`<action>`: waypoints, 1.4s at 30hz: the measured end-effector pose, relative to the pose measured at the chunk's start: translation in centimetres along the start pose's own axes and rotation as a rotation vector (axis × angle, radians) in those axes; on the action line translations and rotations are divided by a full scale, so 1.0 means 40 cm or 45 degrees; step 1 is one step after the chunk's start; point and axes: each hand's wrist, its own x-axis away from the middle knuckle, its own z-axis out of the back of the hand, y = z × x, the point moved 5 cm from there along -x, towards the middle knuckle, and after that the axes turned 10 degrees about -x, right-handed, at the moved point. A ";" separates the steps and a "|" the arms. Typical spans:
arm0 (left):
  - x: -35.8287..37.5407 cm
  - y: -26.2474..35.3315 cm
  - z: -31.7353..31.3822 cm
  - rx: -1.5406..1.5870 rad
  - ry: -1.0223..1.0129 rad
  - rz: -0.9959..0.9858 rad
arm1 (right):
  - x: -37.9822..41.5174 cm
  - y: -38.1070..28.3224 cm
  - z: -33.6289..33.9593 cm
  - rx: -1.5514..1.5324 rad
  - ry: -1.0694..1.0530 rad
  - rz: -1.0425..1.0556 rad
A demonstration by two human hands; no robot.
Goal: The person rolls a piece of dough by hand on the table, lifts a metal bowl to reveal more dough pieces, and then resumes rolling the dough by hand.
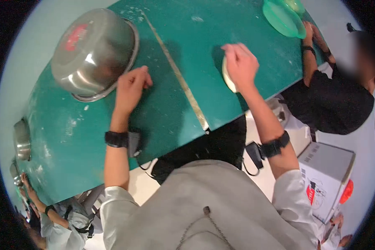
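Observation:
On the green table (162, 129), a pale piece of dough (228, 78) lies partly under my right hand (241, 64), whose fingers are curled over it; the hand hides much of its shape. My left hand (132, 85) hovers with bent, closed fingers near the rim of a large upturned steel bowl (93, 52). Whether anything is between the left fingers cannot be made out. A long flat strip (177, 73) lies on the table between my two hands.
A green plastic basin (283, 18) stands at the upper right, beside a person in black (333, 100). Smaller metal bowls (22, 139) are at the far left, near another person's arm (39, 202). A white box (327, 171) stands below the table's right side.

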 end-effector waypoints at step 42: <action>-0.007 0.004 0.000 0.140 0.096 -0.029 | -0.111 -0.045 -0.082 0.086 -0.091 0.272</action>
